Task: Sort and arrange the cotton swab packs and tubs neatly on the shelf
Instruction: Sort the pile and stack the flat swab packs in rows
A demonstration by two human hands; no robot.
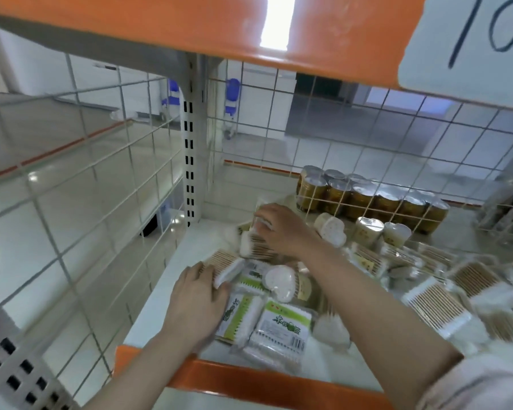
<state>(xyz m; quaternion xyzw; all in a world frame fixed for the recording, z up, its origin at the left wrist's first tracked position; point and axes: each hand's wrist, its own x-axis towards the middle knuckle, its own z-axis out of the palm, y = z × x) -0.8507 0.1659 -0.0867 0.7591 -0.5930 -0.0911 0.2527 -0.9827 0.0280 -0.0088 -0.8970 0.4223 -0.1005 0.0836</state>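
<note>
Roughly: three upright tubs (367, 230), two hands (196, 303).

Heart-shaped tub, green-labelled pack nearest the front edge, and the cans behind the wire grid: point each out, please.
heart-shaped tub (280, 283), head view, on its white top face.
green-labelled pack (285, 329), head view, on its printed label.
cans (365, 199), head view, on the side of a middle can.

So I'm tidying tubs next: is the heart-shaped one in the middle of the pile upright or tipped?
Tipped: the heart tub lies on its side atop flat packs, heart face showing.
</note>
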